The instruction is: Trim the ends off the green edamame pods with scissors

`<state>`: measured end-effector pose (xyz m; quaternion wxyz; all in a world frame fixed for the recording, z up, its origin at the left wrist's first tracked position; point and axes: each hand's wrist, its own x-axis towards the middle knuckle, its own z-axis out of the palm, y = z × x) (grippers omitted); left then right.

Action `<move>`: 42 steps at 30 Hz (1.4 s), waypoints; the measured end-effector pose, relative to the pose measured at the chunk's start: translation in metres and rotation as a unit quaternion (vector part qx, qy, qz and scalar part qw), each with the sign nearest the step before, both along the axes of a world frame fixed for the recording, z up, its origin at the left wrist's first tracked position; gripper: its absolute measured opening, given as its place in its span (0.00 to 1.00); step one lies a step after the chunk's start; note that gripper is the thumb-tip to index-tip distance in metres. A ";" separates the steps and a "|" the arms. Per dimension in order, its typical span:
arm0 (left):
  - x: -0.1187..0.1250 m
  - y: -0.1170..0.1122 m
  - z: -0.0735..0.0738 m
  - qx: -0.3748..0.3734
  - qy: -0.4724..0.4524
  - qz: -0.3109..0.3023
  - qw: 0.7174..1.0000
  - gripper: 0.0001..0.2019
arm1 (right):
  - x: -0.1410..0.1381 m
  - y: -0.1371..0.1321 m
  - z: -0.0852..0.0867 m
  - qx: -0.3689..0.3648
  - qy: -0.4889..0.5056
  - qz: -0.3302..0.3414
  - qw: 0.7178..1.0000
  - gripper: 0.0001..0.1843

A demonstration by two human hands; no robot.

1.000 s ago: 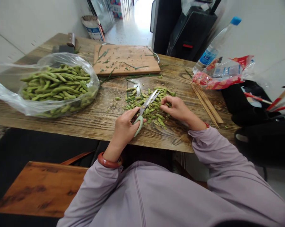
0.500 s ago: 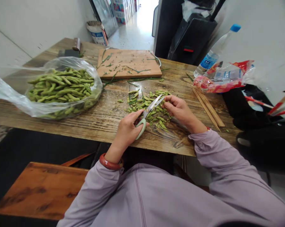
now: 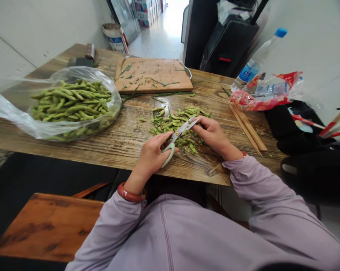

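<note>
Scissors [image 3: 177, 133] with pale green handles sit in my left hand [image 3: 153, 153], whose fingers wrap the handle loops. The blades point up and right, slightly parted, toward the fingertips of my right hand [image 3: 213, 134]. Those fingers are pinched around a green bean pod [image 3: 191, 119], mostly hidden, its end lying between the blade tips. Below both hands a pile of loose bean pods [image 3: 174, 122] and trimmed bits covers the tabletop. On the left, a clear plastic bag [image 3: 116, 101] lies open, full of green bean pods [image 3: 73, 101].
A wooden cutting board [image 3: 153, 73] with green scraps lies at the back of the wooden table [image 3: 124, 146]. To the right are wooden chopsticks [image 3: 247, 128], a red plastic wrapper [image 3: 260, 99] and a blue-capped bottle [image 3: 251, 64]. An orange-brown stool [image 3: 48, 226] stands at lower left.
My right hand has shifted slightly left and down, bringing the pod in between the scissor blades. The left hand stays almost in place with the scissors.
</note>
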<state>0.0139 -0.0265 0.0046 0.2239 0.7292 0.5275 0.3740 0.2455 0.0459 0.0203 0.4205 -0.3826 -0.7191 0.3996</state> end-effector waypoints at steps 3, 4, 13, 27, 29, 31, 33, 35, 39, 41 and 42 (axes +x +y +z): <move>0.000 0.000 -0.001 -0.002 0.003 -0.003 1.000 0.25 | -0.002 -0.001 0.000 0.020 0.003 0.011 1.000 0.11; 0.000 0.000 -0.002 0.001 0.005 -0.004 1.000 0.25 | -0.003 -0.002 0.000 0.024 0.002 0.016 1.000 0.11; 0.001 -0.001 -0.002 0.026 0.070 -0.003 0.997 0.20 | -0.005 -0.004 -0.001 0.007 -0.027 -0.006 1.000 0.16; 0.001 0.000 -0.004 0.026 0.031 0.016 0.999 0.19 | -0.006 -0.003 -0.003 0.028 -0.016 -0.029 0.999 0.09; 0.001 0.001 -0.005 0.028 0.011 0.027 0.999 0.20 | -0.005 -0.002 -0.003 -0.021 0.016 -0.042 0.999 0.12; 0.001 0.001 -0.006 0.020 0.001 0.035 0.999 0.21 | -0.005 -0.001 -0.004 -0.116 0.058 -0.042 0.991 0.17; 0.000 0.001 -0.005 0.012 -0.005 0.040 0.999 0.21 | -0.005 0.000 -0.003 -0.212 0.108 -0.029 0.971 0.21; 0.000 0.001 -0.004 0.006 -0.012 0.046 0.999 0.22 | -0.005 0.000 -0.002 -0.263 0.154 -0.012 0.952 0.22; 0.000 0.001 -0.001 0.001 -0.027 0.044 0.999 0.23 | -0.004 0.001 0.002 -0.277 0.194 -0.007 0.941 0.21; 0.001 0.001 0.000 0.000 -0.031 0.031 0.999 0.25 | -0.003 0.001 0.004 -0.275 0.200 -0.010 0.940 0.20; 0.001 0.001 0.000 0.000 -0.031 0.025 0.999 0.25 | -0.003 0.001 0.004 -0.274 0.202 -0.012 0.940 0.20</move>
